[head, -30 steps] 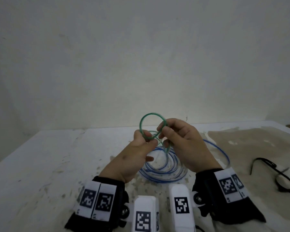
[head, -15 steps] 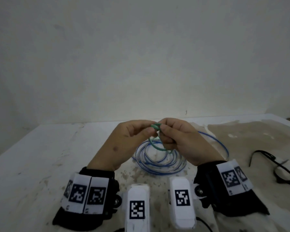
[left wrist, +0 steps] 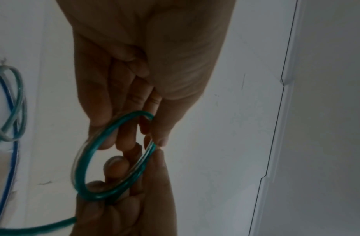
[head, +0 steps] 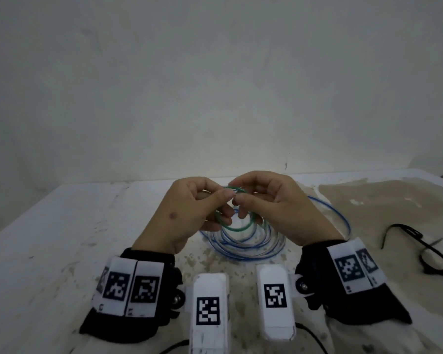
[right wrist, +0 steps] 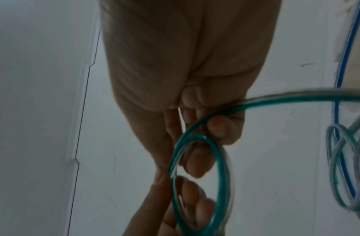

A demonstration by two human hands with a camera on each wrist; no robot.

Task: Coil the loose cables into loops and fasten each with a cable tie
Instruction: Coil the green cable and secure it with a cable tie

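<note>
A thin green cable is wound into a small loop, held up above the table between both hands. My left hand pinches the loop's top with thumb and forefinger. My right hand pinches it right beside, thumb tips almost touching. The left wrist view shows the green loop round the fingertips of both hands, and the right wrist view shows the green loop with its tail running off to the right. Under the hands a blue cable lies coiled on the table.
A black cable tie, bent into a loop, lies on the table at the right. The white table is stained, with a brownish patch at the back right. A bare wall stands close behind.
The green loop stood upright above the hands a second ago. It has been folded down and now hangs below the pinching fingertips. My left hand has turned over, back upward.
</note>
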